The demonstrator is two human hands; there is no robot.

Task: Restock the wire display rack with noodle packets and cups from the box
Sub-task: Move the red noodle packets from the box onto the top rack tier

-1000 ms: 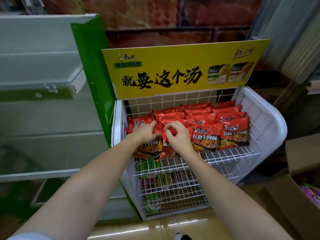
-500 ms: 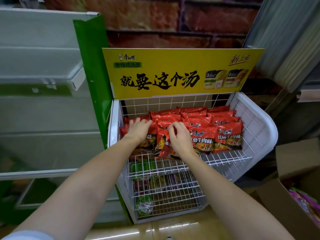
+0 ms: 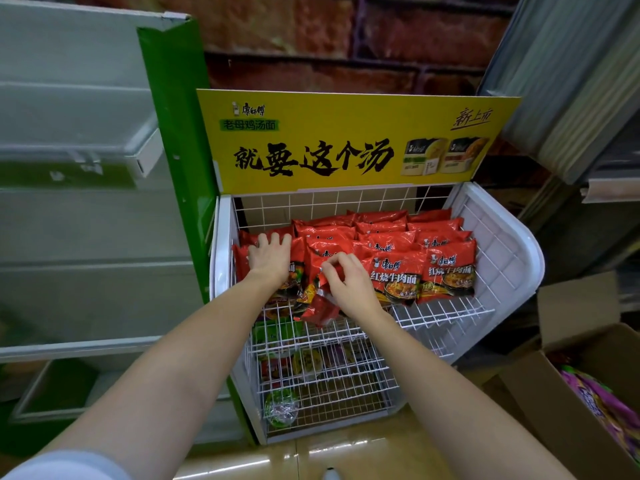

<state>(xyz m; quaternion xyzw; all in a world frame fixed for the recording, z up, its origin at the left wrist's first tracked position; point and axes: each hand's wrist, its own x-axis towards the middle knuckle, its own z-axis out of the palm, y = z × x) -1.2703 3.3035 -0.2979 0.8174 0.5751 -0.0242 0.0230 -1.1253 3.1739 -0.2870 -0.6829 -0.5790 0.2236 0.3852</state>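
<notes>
Left hand (image 3: 269, 259) flat, fingers straight, on packets; right hand (image 3: 348, 284) pinches tilted packet (image 3: 320, 306) beside it; should stand it upright in row, likely

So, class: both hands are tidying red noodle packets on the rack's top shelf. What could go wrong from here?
1. The packet pinched by the right hand overhangs the top shelf's front edge; it might slip down.
2. The left hand pressing the left stack could crush noodles or topple the leaning rows.
</notes>
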